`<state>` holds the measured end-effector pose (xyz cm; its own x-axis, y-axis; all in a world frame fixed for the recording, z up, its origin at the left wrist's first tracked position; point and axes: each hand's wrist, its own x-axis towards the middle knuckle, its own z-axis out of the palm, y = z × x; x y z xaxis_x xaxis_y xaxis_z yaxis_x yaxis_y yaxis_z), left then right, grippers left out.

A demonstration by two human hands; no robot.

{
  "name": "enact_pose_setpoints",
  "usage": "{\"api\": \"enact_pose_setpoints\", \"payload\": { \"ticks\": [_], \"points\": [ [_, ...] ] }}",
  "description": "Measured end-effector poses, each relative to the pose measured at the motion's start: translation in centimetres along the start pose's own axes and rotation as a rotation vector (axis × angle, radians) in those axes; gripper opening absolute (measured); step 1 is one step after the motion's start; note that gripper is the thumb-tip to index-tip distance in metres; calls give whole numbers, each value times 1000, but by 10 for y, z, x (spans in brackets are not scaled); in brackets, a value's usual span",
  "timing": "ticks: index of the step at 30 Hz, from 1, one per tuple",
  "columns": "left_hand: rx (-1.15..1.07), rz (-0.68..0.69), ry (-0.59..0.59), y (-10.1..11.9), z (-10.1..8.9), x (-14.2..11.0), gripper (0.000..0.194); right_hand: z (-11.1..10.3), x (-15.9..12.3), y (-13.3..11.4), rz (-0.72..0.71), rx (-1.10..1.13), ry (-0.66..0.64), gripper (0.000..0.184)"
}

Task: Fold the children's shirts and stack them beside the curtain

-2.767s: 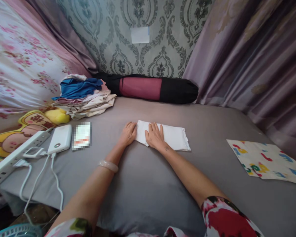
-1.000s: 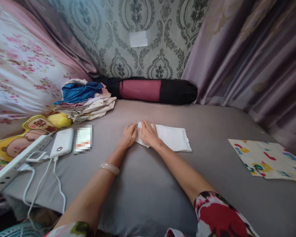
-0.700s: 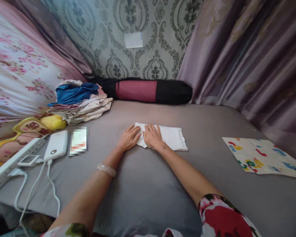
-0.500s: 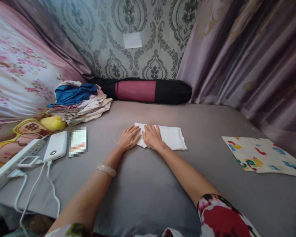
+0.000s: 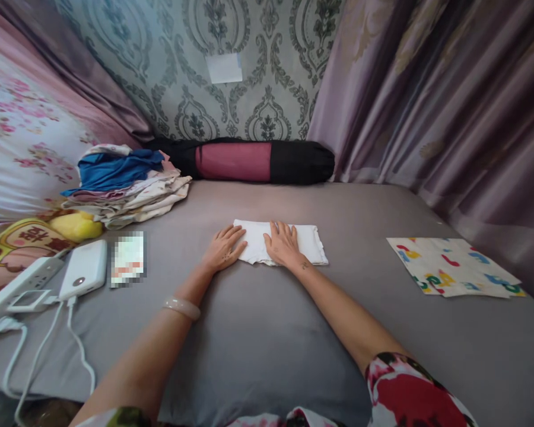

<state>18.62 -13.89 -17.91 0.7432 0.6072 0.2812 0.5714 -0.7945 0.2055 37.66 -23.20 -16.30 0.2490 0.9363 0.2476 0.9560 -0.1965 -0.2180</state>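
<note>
A folded white cloth (image 5: 254, 238) lies flat in the middle of the grey bed sheet (image 5: 249, 332), its long side running left to right. My left hand (image 5: 225, 248) rests at its left end, fingers stretched out and the fingertips over the cloth's edge. My right hand (image 5: 283, 243) lies flat on top of the cloth, a little right of its middle, with fingers spread. Neither hand grips the fabric. The part of the cloth beneath my right palm is hidden.
At the left are a pile of folded clothes (image 5: 129, 193), a yellow plush (image 5: 75, 225), a power strip (image 5: 20, 287), a white power bank (image 5: 84, 270) with cables and a blurred packet (image 5: 128, 260). A patterned cloth (image 5: 458, 267) lies right; a black-and-pink roll (image 5: 234, 161) lies behind.
My right hand has slid rightward along the white cloth, away from the left hand. My left fingers, earlier bunched at the cloth's edge, now lie stretched out. The view has turned slightly right.
</note>
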Motion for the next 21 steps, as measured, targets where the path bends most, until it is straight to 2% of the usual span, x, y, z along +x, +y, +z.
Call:
{"api": "enact_pose_setpoints", "payload": {
  "ticks": [7,12,16,21],
  "points": [
    [-29,-10,-3,0,0,0,50,3,-1,1,21,-1,15,52],
    [-46,-19,-9,-1,1,0,50,-2,0,4,17,50,-46,52],
    [-39,-20,-21,-1,1,1,50,-11,-6,17,16,64,-101,53],
    [-39,-26,-25,1,-1,1,50,-22,-20,42,54,-49,-91,55]
  ]
}}
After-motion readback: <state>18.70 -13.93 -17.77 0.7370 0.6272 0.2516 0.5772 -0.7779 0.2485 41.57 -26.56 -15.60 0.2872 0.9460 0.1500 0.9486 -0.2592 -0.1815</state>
